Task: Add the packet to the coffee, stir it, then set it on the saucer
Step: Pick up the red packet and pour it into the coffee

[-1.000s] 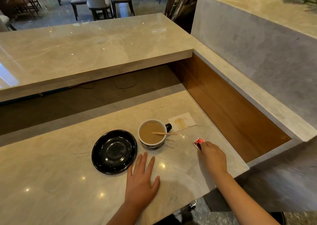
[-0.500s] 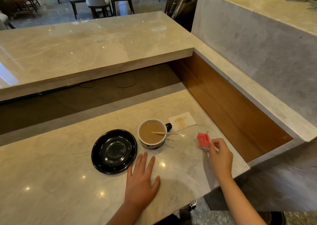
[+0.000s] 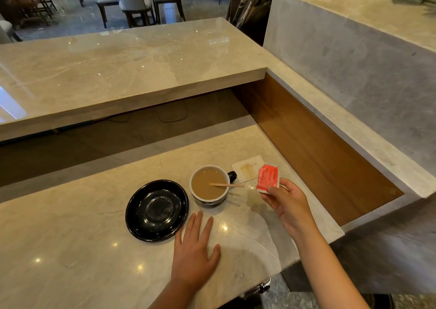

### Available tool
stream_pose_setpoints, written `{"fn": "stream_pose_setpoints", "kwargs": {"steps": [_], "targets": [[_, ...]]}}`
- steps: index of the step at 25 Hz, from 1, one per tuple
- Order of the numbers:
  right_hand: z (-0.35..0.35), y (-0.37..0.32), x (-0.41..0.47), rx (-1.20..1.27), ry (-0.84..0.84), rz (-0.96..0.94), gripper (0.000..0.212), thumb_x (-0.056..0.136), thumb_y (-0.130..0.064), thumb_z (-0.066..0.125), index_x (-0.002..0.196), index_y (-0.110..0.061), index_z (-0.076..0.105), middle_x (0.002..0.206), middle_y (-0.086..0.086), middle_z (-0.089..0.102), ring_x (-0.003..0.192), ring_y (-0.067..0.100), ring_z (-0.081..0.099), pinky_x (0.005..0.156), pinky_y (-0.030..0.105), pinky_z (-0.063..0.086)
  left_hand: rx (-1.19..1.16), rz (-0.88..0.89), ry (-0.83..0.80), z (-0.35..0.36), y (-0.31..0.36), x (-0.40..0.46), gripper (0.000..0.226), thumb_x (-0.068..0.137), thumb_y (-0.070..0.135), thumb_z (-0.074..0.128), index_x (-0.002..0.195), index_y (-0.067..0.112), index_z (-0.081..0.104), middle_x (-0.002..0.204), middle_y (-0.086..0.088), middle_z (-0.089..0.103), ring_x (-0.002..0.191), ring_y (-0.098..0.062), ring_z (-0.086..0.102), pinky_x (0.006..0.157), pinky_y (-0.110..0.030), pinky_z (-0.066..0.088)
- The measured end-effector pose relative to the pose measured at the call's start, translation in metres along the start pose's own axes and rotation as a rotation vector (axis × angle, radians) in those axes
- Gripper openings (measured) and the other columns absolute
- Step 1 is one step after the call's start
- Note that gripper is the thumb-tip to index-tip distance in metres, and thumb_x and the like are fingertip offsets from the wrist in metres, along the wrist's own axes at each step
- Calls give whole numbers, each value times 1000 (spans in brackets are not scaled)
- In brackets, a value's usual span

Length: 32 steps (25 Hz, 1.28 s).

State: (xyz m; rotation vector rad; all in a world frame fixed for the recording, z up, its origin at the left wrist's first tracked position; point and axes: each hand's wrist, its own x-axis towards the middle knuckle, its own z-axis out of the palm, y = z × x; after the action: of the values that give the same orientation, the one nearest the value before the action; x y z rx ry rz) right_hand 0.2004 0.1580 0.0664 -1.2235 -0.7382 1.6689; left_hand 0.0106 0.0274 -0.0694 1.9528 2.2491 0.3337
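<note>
A dark cup (image 3: 209, 186) of milky coffee stands on the marble counter, with a wooden stir stick (image 3: 227, 185) resting across its rim. An empty black saucer (image 3: 157, 210) lies just left of the cup. My right hand (image 3: 286, 202) holds a small red packet (image 3: 268, 178) upright by its lower edge, in the air to the right of the cup. My left hand (image 3: 195, 249) lies flat on the counter, fingers apart, in front of the cup and saucer.
A stained white paper napkin (image 3: 249, 168) lies behind the cup. A raised marble bar ledge (image 3: 132, 68) overhangs the back. A wooden side panel (image 3: 318, 148) and marble wall close off the right. The counter's edge (image 3: 313, 249) runs near my right forearm.
My right hand picked the red packet up off the counter and raised it, turning it upright beside the cup. My left hand has stayed flat.
</note>
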Motion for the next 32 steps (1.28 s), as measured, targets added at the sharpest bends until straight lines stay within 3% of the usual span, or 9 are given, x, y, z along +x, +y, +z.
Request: {"fn": "stream_pose_setpoints", "kwargs": {"steps": [2,5,9,11,14,20,23,29,32], "targets": [[6,-2,0,6,-40,-4,17,87,6,51,96,-3,62,81,11,73,71,19,72,59,21,59,5,-4,-8,1,-1,0,64,86,56,42,142,25,40,151,-5,31,140,-20,15,107,-42,7],[17,-3,4,-23,-58,-20,18,89,7,46,97,-2,60,91,17,70,75,21,73,57,20,58,3,-3,-12,1,-1,0,64,85,56,44,142,26,41,151,-5,32,139,-20,17,107,-43,8],[25,-3,12,-240,-69,-56,19,81,8,53,87,-8,62,86,20,66,65,20,67,51,20,54,-17,8,14,-1,0,-1,64,85,54,46,141,25,42,150,-5,33,139,-20,19,107,-43,11],[30,-5,16,-371,-94,-97,21,78,7,57,92,-8,63,85,21,66,64,22,61,53,21,52,-19,18,14,-2,0,0,63,84,54,46,140,24,44,148,-7,37,137,-22,24,106,-44,14],[46,-9,21,-539,-113,-203,29,77,3,63,103,-9,60,90,13,69,69,16,63,53,17,51,-30,20,19,-4,1,0,62,82,53,47,138,24,45,147,-7,39,136,-23,28,105,-44,14],[76,-8,27,-1040,-219,-584,36,82,-16,68,116,-18,57,100,4,68,85,12,61,68,11,48,-44,10,22,-4,1,0,63,82,52,48,139,25,44,148,-7,37,137,-23,28,106,-44,13],[86,-5,29,-1206,-303,-681,38,85,-16,64,121,-17,54,108,8,68,89,15,60,75,20,47,-51,10,21,-4,1,0,63,83,53,46,139,25,43,148,-7,37,136,-25,29,105,-45,16],[87,1,32,-1286,-339,-695,39,86,-17,62,124,-18,52,117,8,66,103,22,62,86,31,52,-45,-3,16,-4,1,0,62,83,54,45,138,26,45,147,-7,38,135,-25,32,106,-51,28],[86,4,34,-1230,-306,-655,37,85,-16,64,121,-18,55,112,7,67,99,21,63,83,29,53,-42,1,12,-4,1,0,62,83,54,45,139,26,44,148,-7,37,136,-25,31,107,-51,27]]}}
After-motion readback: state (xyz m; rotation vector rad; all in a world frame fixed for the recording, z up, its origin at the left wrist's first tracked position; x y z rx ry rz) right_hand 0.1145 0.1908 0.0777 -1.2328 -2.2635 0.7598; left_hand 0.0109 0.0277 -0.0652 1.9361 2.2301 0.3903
